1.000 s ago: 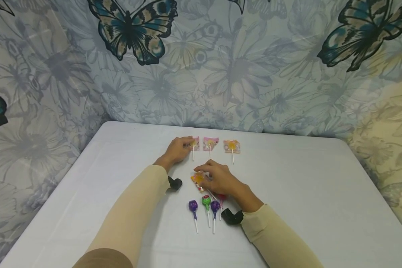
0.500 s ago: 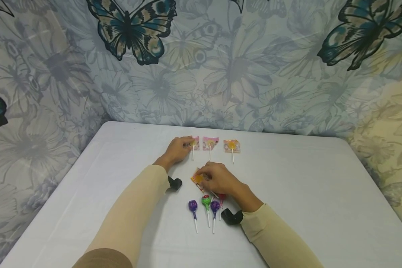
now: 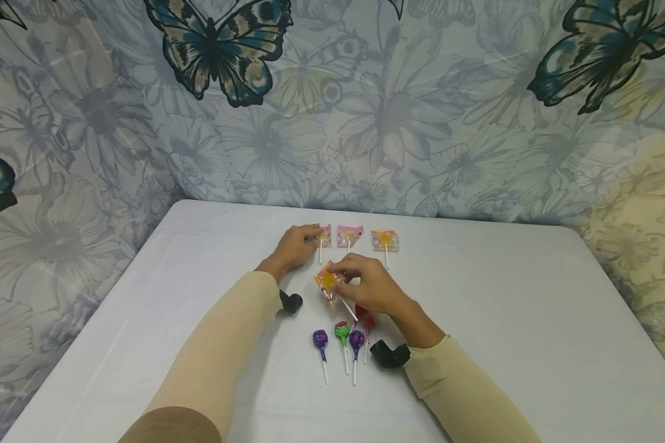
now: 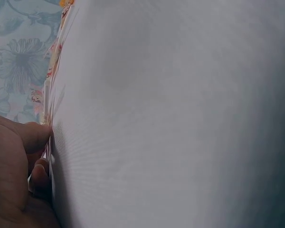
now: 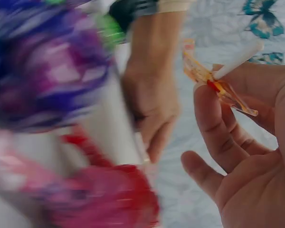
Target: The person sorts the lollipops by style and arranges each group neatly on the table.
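My right hand (image 3: 374, 284) pinches a flat lollipop (image 3: 329, 280) in a clear orange wrapper, held above the table. In the right wrist view its white stick (image 5: 240, 59) points up and right past the fingertips. My left hand (image 3: 295, 249) is at the left end of the far row, thumb and fingers at the wrapper edge of a pink-wrapped lollipop (image 3: 325, 236), partly covering it. Beside that lie another pink-wrapped lollipop (image 3: 350, 234) and an orange-wrapped lollipop (image 3: 385, 240), sticks toward me.
Nearer me lie round lollipops: purple (image 3: 320, 339), green (image 3: 342, 331), a second purple (image 3: 357, 339) and red-pink (image 3: 369, 323), partly behind my right hand. The white table (image 3: 504, 320) meets a butterfly-patterned backdrop (image 3: 393, 123). A black wrist-worn piece (image 3: 390, 355) juts beside the right sleeve.
My right hand has lifted the orange-wrapped lollipop and moved it away from me, toward the far row, uncovering more of the red lollipops. My left hand stays in place.
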Tool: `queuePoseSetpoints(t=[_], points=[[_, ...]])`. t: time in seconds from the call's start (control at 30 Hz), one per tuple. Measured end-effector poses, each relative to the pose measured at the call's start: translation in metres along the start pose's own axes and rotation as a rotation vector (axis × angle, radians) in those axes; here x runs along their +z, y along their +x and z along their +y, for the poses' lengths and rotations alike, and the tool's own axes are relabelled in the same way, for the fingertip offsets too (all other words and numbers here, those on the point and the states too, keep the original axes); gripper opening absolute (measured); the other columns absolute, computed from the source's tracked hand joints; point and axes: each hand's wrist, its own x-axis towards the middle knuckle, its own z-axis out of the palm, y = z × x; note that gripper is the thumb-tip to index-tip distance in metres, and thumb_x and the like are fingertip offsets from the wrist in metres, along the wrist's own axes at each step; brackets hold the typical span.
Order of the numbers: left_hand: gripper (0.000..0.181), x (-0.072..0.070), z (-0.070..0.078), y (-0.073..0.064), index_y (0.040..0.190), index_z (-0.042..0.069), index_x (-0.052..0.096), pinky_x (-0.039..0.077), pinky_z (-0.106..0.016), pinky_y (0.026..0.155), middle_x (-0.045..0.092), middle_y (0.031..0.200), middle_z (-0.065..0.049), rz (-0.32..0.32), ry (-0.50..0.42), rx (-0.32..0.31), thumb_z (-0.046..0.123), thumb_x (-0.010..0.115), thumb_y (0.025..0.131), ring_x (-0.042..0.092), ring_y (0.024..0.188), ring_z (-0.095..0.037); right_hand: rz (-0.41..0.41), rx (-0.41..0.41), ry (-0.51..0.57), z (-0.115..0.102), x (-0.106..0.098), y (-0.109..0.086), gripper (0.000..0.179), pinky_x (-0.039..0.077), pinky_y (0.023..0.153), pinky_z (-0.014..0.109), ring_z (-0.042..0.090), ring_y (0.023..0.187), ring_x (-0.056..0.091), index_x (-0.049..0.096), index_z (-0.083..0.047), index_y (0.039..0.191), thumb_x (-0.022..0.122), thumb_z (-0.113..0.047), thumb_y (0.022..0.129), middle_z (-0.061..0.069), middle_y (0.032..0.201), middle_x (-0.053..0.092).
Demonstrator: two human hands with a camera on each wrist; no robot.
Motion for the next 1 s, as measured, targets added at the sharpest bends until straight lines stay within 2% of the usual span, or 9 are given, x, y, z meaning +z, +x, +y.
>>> queuePoseSetpoints(t=[0.17,0.27,0.4,0.5,0.63,0.77,1.0], points=[[0.037,-0.002,0.0,0.001,0.13,0.011,0.063,0.024,-0.04,0.11,0.051,0.14,-0.001,0.005,0.009,0.003,0.008,0.058,0.093,0.038,0.133,-0.027,0.079,-0.071,0.058,-0.019,-0.015,0.002,0.031,0.05,0.087,0.034,0.018,0.084,0.056,0.07,0.001,0.112,0.075,0.0,0.082,0.004,0.097,0.064],[0.037,-0.004,0.001,0.0,0.13,0.011,0.063,0.022,-0.04,0.111,0.051,0.14,-0.002,0.01,0.01,-0.001,0.008,0.059,0.093,0.038,0.133,-0.026,0.112,-0.086,0.095,-0.04,-0.025,0.001,0.031,0.05,0.087,0.037,0.022,0.084,0.057,0.068,0.007,0.112,0.072,0.008,0.081,0.012,0.099,0.064],[0.037,-0.005,0.002,-0.001,0.129,0.01,0.062,0.021,-0.039,0.111,0.051,0.139,-0.001,0.016,0.001,-0.007,0.007,0.059,0.093,0.038,0.134,-0.026,0.156,-0.151,0.158,-0.06,-0.036,-0.001,0.031,0.051,0.083,0.034,0.026,0.084,0.058,0.064,0.014,0.111,0.069,0.016,0.08,0.02,0.099,0.063],[0.037,-0.005,0.001,-0.001,0.129,0.01,0.062,0.021,-0.039,0.111,0.051,0.139,0.0,0.018,-0.001,-0.014,0.007,0.059,0.093,0.037,0.134,-0.025,0.189,-0.211,0.197,-0.057,-0.041,-0.001,0.034,0.05,0.081,0.029,0.026,0.085,0.056,0.063,0.016,0.11,0.068,0.02,0.077,0.021,0.096,0.061],[0.037,-0.003,-0.001,0.0,0.13,0.011,0.062,0.022,-0.039,0.111,0.051,0.14,0.001,0.008,-0.001,-0.024,0.007,0.058,0.094,0.037,0.134,-0.025,0.226,-0.272,0.22,-0.046,-0.046,-0.002,0.037,0.05,0.079,0.027,0.024,0.084,0.056,0.063,0.014,0.111,0.069,0.022,0.075,0.018,0.096,0.061],[0.037,-0.001,-0.001,0.001,0.13,0.012,0.062,0.023,-0.039,0.11,0.051,0.14,0.001,0.006,-0.011,-0.033,0.007,0.057,0.094,0.037,0.134,-0.024,0.267,-0.311,0.228,-0.047,-0.052,-0.006,0.038,0.05,0.078,0.028,0.023,0.083,0.055,0.064,0.013,0.113,0.068,0.022,0.076,0.017,0.096,0.061],[0.035,0.002,0.0,-0.001,0.128,0.01,0.063,0.022,-0.038,0.111,0.051,0.139,0.0,0.009,-0.051,-0.014,0.007,0.058,0.094,0.036,0.135,-0.025,0.371,-0.365,0.263,-0.054,-0.067,-0.013,0.042,0.049,0.08,0.027,0.025,0.088,0.053,0.061,0.018,0.113,0.063,0.03,0.072,0.026,0.101,0.059]])
